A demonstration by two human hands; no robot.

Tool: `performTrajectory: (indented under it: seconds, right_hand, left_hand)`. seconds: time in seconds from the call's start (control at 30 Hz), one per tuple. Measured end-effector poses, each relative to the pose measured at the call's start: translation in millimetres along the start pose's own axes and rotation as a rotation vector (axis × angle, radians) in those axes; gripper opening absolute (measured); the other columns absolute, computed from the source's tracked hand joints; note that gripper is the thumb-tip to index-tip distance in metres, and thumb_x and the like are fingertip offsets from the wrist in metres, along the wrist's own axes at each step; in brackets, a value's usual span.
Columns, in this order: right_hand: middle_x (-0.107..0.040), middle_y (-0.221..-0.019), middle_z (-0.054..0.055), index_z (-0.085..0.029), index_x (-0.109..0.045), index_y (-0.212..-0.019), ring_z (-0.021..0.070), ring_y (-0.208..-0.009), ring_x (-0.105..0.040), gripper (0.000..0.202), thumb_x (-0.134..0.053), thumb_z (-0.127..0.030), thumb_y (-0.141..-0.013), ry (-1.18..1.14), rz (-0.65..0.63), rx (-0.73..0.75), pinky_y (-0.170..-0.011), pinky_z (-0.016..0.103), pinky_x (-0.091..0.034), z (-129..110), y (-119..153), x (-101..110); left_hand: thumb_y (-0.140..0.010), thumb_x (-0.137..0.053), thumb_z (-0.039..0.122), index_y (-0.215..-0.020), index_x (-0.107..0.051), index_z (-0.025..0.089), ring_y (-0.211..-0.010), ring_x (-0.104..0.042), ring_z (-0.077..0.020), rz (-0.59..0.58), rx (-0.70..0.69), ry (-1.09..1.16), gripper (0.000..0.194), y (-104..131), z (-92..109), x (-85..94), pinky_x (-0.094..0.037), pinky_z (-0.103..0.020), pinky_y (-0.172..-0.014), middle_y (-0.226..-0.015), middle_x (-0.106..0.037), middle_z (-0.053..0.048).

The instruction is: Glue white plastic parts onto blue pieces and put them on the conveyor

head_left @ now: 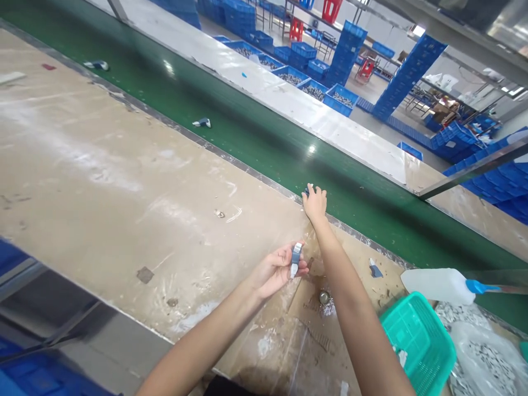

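My left hand (284, 270) is held palm up over the worktable, its fingers closed on a small blue-grey and white plastic part (296, 256). Ahead of it, my right hand (315, 204) reaches to the near edge of the green conveyor belt (264, 148). A small dark blue part (306, 192) shows between its thumb and forefinger, mostly covered by the fingers. Two similar blue and white parts, one farther left (96, 65) and one nearer (202, 122), lie on the belt. Another such part (375, 268) rests on the table, right of my right forearm.
At right stand a teal basket (416, 352), a white bottle with a blue cap (437, 285) and a clear bag of small parts (490, 357). A small round metal piece (324, 297) sits between my forearms. Blue crates (340, 100) fill the floor beyond the belt.
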State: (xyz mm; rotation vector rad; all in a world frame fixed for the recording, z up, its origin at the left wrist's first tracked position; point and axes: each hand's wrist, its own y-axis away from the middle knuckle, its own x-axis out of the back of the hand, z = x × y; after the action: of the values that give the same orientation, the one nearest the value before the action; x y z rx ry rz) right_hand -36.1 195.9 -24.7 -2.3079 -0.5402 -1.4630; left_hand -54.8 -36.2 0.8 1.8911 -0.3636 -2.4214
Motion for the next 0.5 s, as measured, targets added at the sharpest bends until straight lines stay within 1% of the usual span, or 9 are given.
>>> performTrajectory:
  seconds: [0.1,0.17,0.23,0.27,0.33,0.4,0.47,0.5]
  right_hand:
    - [-0.062,-0.130,0.018,-0.012,-0.059,-0.133,0.0289,-0.123,-0.052,0.037,-0.049,-0.021,-0.099,0.032,-0.024,0.024,-0.105,0.044,-0.043,1.9,-6.1,-2.5]
    - [-0.063,-0.128,0.013,-0.015,-0.060,-0.128,0.0253,-0.119,-0.057,0.031,-0.053,-0.026,-0.099,0.047,-0.031,0.027,-0.103,0.045,-0.047,2.8,-8.3,-2.2]
    - [-0.062,-0.128,0.009,-0.015,-0.061,-0.124,0.0221,-0.115,-0.061,0.031,-0.054,-0.034,-0.100,0.056,-0.036,0.023,-0.102,0.044,-0.049,3.6,-8.4,0.9]
    - [-0.062,-0.127,0.008,-0.014,-0.061,-0.123,0.0212,-0.113,-0.063,0.032,-0.053,-0.035,-0.100,0.058,-0.034,0.017,-0.101,0.044,-0.050,4.4,-7.4,4.2]
    - [-0.066,-0.124,0.010,-0.013,-0.063,-0.124,0.0214,-0.111,-0.065,0.031,-0.051,-0.029,-0.100,0.059,-0.023,0.002,-0.101,0.041,-0.049,8.7,-1.9,15.3]
    - [-0.070,-0.121,0.014,-0.013,-0.066,-0.124,0.0240,-0.111,-0.065,0.034,-0.051,-0.019,-0.095,0.059,-0.007,-0.007,-0.100,0.039,-0.049,18.2,10.3,32.1]
    - [-0.071,-0.121,0.016,-0.012,-0.068,-0.126,0.0262,-0.110,-0.066,0.041,-0.048,-0.015,-0.090,0.066,0.000,0.005,-0.099,0.036,-0.048,33.9,31.0,52.6]
    - [-0.071,-0.121,0.016,-0.011,-0.067,-0.127,0.0272,-0.109,-0.066,0.043,-0.049,-0.015,-0.088,0.074,-0.001,0.017,-0.098,0.036,-0.048,43.7,44.4,62.8]
  left_hand:
    - [-0.064,-0.081,0.006,-0.094,-0.064,0.014,-0.065,-0.070,-0.0164,-0.003,-0.006,-0.021,0.035,2.0,0.6,0.9,-0.060,-0.027,-0.067,-0.079,-0.069,-0.002]
    - [-0.064,-0.081,0.007,-0.092,-0.064,0.014,-0.063,-0.069,-0.0161,-0.001,-0.008,-0.040,0.033,3.0,0.6,1.6,-0.059,-0.027,-0.063,-0.078,-0.068,-0.001]
    - [-0.064,-0.081,0.007,-0.091,-0.064,0.014,-0.062,-0.069,-0.0161,0.002,-0.008,-0.048,0.033,3.0,0.2,2.8,-0.059,-0.026,-0.062,-0.078,-0.067,-0.001]
    - [-0.065,-0.080,0.007,-0.091,-0.064,0.014,-0.062,-0.069,-0.0162,0.004,-0.007,-0.047,0.032,2.6,-0.1,3.4,-0.059,-0.026,-0.062,-0.077,-0.067,-0.002]
    - [-0.067,-0.077,0.006,-0.092,-0.064,0.013,-0.064,-0.069,-0.0166,0.016,0.004,-0.040,0.030,1.3,-0.6,3.9,-0.059,-0.027,-0.065,-0.077,-0.067,-0.002]
    - [-0.069,-0.073,0.005,-0.095,-0.065,0.013,-0.067,-0.070,-0.0165,0.042,0.016,-0.030,0.029,0.0,-0.8,2.6,-0.059,-0.028,-0.071,-0.078,-0.067,-0.003]
    - [-0.072,-0.070,0.004,-0.100,-0.065,0.013,-0.071,-0.070,-0.0157,0.073,0.019,-0.024,0.030,-0.6,-1.0,-0.4,-0.059,-0.028,-0.078,-0.080,-0.067,-0.003]
    - [-0.073,-0.069,0.004,-0.102,-0.065,0.013,-0.073,-0.070,-0.0154,0.084,0.017,-0.022,0.030,-0.7,-1.3,-2.2,-0.059,-0.028,-0.080,-0.082,-0.067,-0.003]
